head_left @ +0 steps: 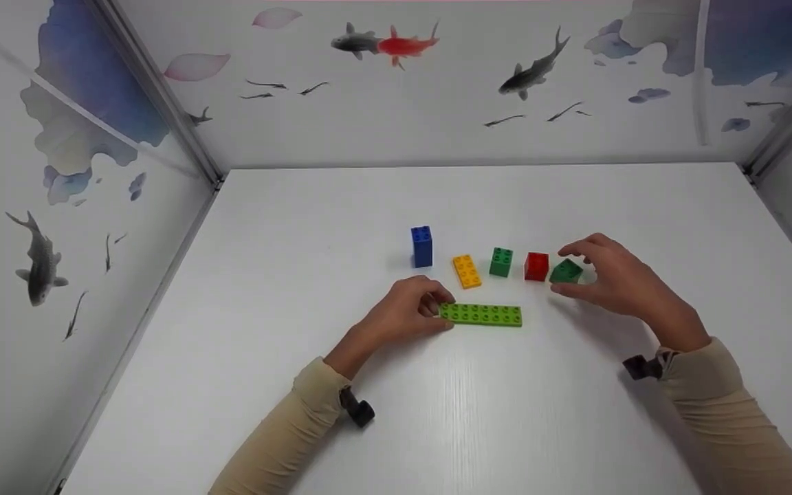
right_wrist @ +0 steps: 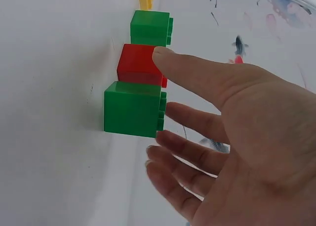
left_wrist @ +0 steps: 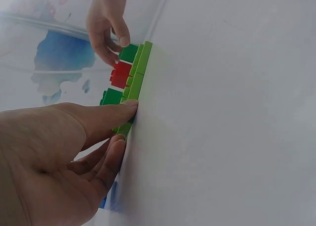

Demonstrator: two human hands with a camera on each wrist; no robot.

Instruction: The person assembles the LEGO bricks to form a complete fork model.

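Thumb and fingers of my left hand (head_left: 406, 309) pinch the left end of a long lime-green toy brick (head_left: 482, 315) lying on the white table. In the left wrist view that lime brick (left_wrist: 140, 65) runs away from the thumb. My right hand (head_left: 619, 278) hovers around the rightmost green brick (head_left: 566, 271), thumb and fingers spread apart on either side of it. From the right wrist, a gap shows between the fingers and that green brick (right_wrist: 133, 110); the thumb overlaps the red brick (right_wrist: 138, 63) behind. Whether the thumb touches anything I cannot tell.
Left of the red brick (head_left: 536, 266) stand another green brick (head_left: 500, 262), a flat yellow brick (head_left: 467, 271) and a tall blue brick (head_left: 422, 246). Patterned walls (head_left: 437, 137) with painted fish border the table (head_left: 492, 426) at the back and left.
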